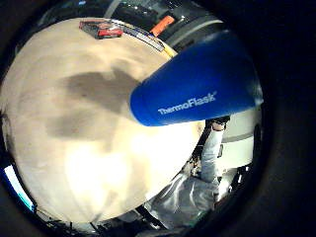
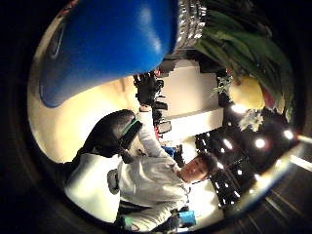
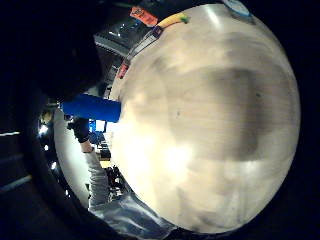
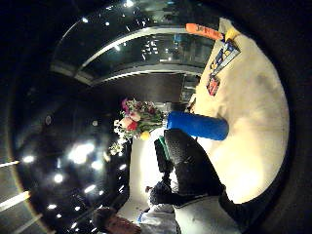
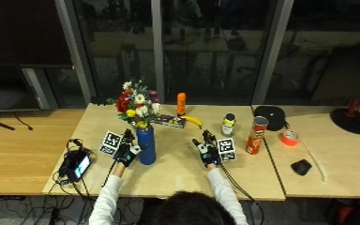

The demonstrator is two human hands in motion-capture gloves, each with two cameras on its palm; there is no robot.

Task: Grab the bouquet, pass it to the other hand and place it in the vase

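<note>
Closest in the outside view is the top of the person's head, forearms reaching up over the light wooden desk [image 5: 168, 180]. The mixed bouquet of red, white and yellow flowers [image 5: 135, 104] already stands in the tall blue metal flask [image 5: 146, 144] that's serving as the vase, toward the desk's left side, so I'd say the job is basically done. The left hand [image 5: 127, 153] sits just beside the flask, probably steadying it; can't tell if it's touching or how curled its fingers are. The right hand [image 5: 208, 151] hovers mid-desk, fingers relaxed, holding nothing.
</note>
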